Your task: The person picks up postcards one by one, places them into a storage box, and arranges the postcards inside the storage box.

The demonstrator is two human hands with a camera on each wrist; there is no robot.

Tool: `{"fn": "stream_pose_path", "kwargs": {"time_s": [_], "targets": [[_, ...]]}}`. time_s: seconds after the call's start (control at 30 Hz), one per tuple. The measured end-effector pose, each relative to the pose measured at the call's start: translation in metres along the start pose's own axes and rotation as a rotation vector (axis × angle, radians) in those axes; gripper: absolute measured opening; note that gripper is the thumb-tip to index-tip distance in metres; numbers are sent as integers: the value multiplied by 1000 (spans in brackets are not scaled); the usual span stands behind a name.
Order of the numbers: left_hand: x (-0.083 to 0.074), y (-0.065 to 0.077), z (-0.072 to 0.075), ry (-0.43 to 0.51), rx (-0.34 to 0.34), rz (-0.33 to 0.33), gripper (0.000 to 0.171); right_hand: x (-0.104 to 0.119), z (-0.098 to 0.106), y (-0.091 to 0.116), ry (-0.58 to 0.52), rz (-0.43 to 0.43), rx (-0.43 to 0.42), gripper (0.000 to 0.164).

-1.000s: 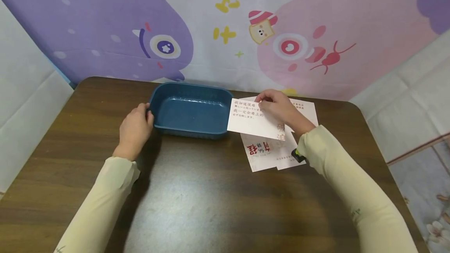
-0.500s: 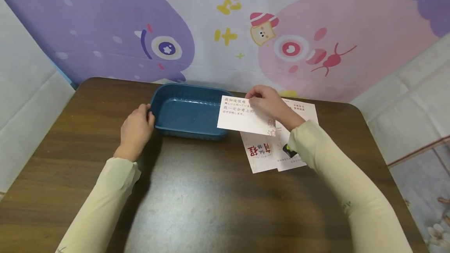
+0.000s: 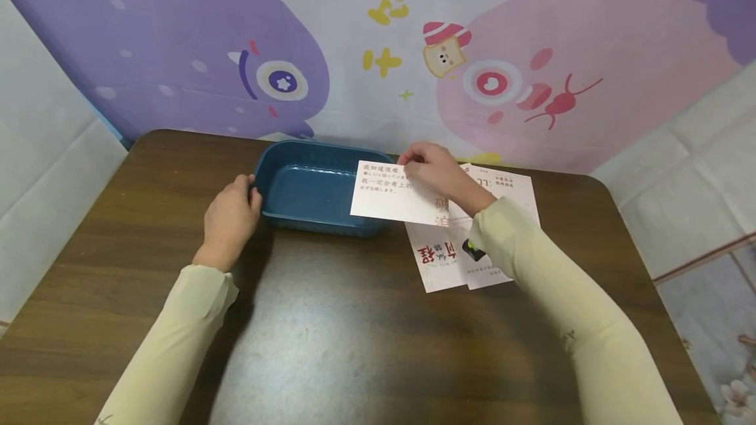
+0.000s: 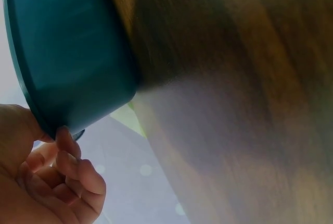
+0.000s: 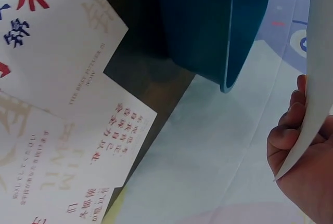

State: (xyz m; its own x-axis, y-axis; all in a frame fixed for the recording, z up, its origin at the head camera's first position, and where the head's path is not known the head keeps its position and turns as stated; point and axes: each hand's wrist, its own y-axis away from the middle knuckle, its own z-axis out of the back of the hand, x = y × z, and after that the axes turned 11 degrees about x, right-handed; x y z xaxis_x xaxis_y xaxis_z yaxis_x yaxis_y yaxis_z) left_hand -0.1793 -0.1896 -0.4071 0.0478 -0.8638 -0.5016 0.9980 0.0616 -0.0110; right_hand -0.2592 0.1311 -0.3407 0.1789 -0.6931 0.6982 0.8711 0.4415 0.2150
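A dark blue rectangular basin [image 3: 313, 192] stands toward the back of the wooden table. My left hand [image 3: 231, 220] grips its left rim between thumb and curled fingers, as the left wrist view also shows on the basin's rim [image 4: 23, 86]. With my right hand [image 3: 440, 174] I pinch the upper edge of a white printed card [image 3: 384, 199]. This card is held above the basin's right end and covers part of it. In the right wrist view the card [image 5: 318, 78] is seen nearly edge-on between thumb and fingers.
Several overlapping white cards [image 3: 440, 274] with red and gold print lie to the right of the basin, partly under my right forearm. Behind the table [image 3: 331, 346] hangs a cartoon-printed cloth [image 3: 378, 110]. White tiled surfaces flank both sides.
My right hand has moved left with the card, from over the other cards to over the basin's right end. My left hand keeps its grip on the rim.
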Motion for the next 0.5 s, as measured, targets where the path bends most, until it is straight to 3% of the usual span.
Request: {"fn": "stream_pose_path", "kwargs": {"time_s": [0.5], "targets": [[0,2,1,0,-8,-7,33,16,-9,-14,13,56,29,27]]}}
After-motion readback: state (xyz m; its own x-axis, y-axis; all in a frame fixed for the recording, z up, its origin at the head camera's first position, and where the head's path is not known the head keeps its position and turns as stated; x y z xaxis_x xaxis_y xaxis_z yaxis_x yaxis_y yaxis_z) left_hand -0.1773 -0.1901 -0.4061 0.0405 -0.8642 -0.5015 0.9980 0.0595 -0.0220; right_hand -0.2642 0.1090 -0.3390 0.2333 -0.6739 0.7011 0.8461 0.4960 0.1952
